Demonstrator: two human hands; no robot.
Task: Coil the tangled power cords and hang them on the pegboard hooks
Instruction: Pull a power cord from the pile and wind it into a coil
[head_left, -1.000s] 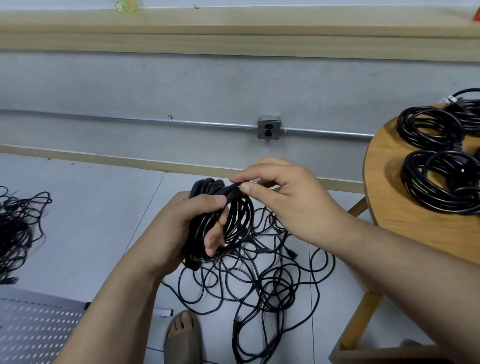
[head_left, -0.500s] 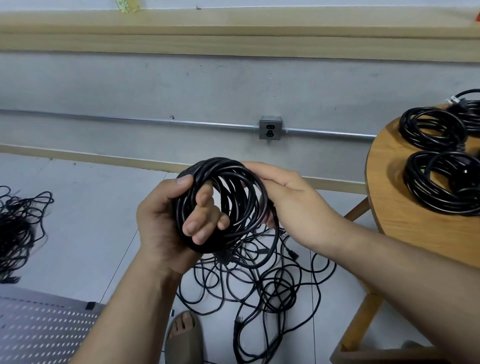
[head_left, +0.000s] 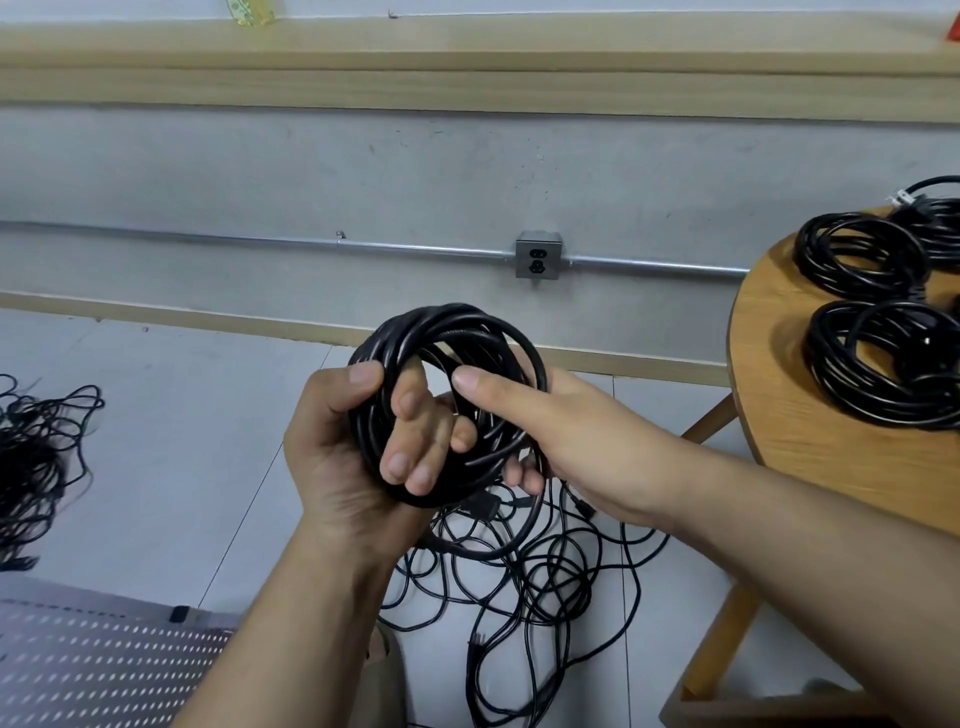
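One coiled power cord (head_left: 447, 322) held in both hands: left hand (head_left: 337, 457) hooks its fingers through it, right hand (head_left: 566, 441) wraps round its side. Three more coils (head_left: 860, 254) sit off to the right of them, plus two tangles (head_left: 545, 587), one below and one way off left.

I see the left hand (head_left: 343, 457) and right hand (head_left: 571, 447) bare well past the wrists, nails clipped short. Low down, possibly a grey-brown sandal (head_left: 389, 675), mostly hidden.

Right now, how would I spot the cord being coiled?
Find the wall socket, then look just below it. A black coil is gripped there by the left hand and right hand. Unlike the coils on the table and the floor tangle, it is held up.
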